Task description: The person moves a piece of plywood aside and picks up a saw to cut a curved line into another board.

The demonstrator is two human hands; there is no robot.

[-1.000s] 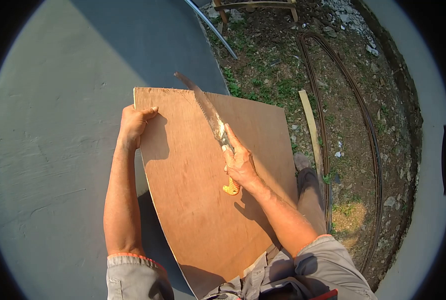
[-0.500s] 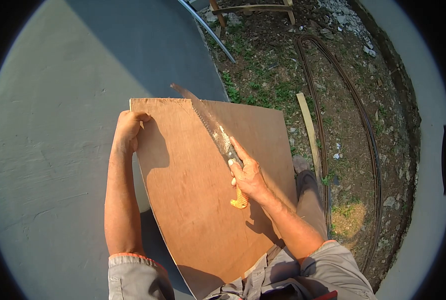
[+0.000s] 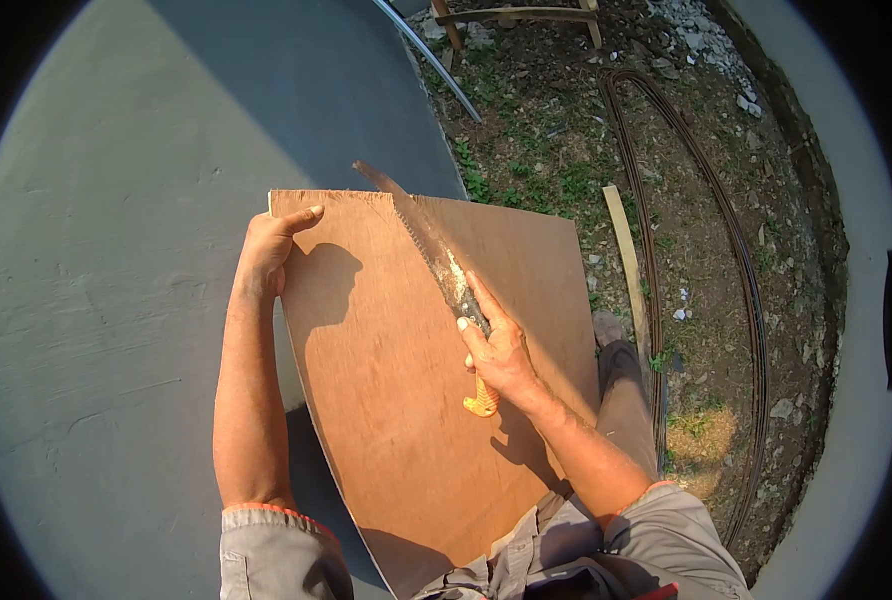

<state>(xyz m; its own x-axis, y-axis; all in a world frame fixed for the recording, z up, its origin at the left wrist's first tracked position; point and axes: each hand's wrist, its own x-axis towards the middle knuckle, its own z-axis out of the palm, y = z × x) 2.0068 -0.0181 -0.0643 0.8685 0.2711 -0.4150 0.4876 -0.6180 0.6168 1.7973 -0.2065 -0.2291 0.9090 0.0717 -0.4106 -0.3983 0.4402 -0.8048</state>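
Observation:
A brown plywood sheet [image 3: 386, 400] leans up against my body, its far edge rough and splintered. My left hand [image 3: 274, 245] grips the sheet's far left corner, thumb laid over the top face and the other fingers hidden behind the edge. In my right hand [image 3: 501, 358] is a handsaw [image 3: 434, 245] with an orange handle, my index finger stretched along the blade. The rusty, pale-smeared blade crosses the sheet's far edge near its middle, teeth facing left, its tip sticking out past the edge.
On the left rises a grey plastered wall [image 3: 116, 300]. To the right, bent steel rods [image 3: 736, 235] and a wooden batten [image 3: 623, 250] lie on weedy soil. A metal pipe [image 3: 436, 65] and a wooden frame [image 3: 516, 14] are farther off. My foot [image 3: 608, 328] shows beside the sheet.
The view has shifted slightly, with the sheet's far end a little higher and farther right. My left thumb has straightened out across the sheet. The saw stays at the same spot on the edge.

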